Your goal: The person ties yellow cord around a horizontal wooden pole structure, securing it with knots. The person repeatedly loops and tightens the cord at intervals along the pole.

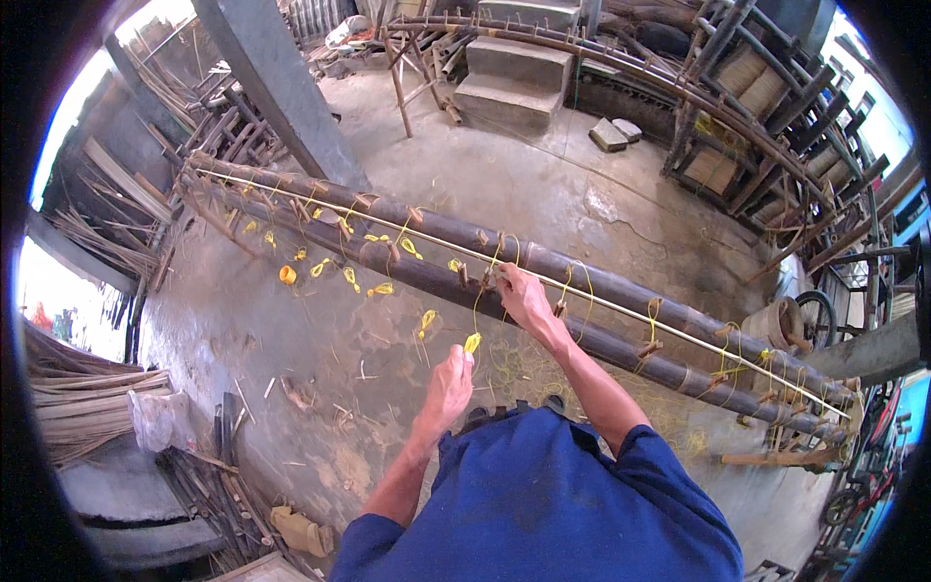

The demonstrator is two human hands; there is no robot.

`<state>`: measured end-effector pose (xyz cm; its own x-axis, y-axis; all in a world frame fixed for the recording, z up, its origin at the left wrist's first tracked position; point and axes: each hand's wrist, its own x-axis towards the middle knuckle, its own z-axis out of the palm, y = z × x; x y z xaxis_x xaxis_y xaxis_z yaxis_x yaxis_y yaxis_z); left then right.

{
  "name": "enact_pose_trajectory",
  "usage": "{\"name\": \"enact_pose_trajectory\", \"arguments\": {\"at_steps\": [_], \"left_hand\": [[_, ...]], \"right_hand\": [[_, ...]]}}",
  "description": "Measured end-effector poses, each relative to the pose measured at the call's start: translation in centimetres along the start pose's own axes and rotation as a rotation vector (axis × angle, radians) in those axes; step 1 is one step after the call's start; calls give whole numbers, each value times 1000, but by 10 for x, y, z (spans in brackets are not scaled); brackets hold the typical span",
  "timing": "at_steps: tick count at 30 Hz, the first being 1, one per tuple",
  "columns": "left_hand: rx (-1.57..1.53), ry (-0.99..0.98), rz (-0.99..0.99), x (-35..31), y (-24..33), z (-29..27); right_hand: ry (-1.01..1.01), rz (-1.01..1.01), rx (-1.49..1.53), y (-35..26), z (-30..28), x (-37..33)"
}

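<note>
A small yellow cord bundle (pixel 472 343) pokes out of my left hand (pixel 448 393), whose fingers are closed round it just in front of the frame. From the bundle a thin strand rises to the near dark bamboo pole (pixel 427 276). My right hand (pixel 525 299) reaches over that pole, fingertips pinched by the strand beside a wooden peg (pixel 463 275); the exact grip is partly hidden. A long pale rod (pixel 606 302) lies lengthwise between the near pole and the far bamboo pole (pixel 572 272), with yellow loops round it.
Several yellow cord bundles (pixel 351 279) dangle along the near pole, along with an orange-yellow ring (pixel 288 275). Loose yellow cord (pixel 504 373) tangles beneath the frame. A grey pillar (pixel 291 97) stands behind its left end. Split bamboo (pixel 92 412) is stacked at left; concrete steps (pixel 514 78) rise at the back.
</note>
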<state>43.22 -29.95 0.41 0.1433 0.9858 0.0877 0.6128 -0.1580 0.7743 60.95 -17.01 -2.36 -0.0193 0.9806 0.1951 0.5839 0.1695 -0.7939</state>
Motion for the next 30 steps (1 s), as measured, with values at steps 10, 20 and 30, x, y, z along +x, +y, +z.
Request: {"name": "enact_pose_trajectory", "arguments": {"at_steps": [10, 20, 30], "left_hand": [[-178, -38, -84, -11, -20, 19], [-327, 28, -102, 15, -11, 3], [-1245, -11, -195, 53, 1, -13]], "right_hand": [[26, -64, -105, -4, -7, 7], [234, -261, -26, -55, -27, 4], [-52, -265, 48, -62, -28, -34]]}}
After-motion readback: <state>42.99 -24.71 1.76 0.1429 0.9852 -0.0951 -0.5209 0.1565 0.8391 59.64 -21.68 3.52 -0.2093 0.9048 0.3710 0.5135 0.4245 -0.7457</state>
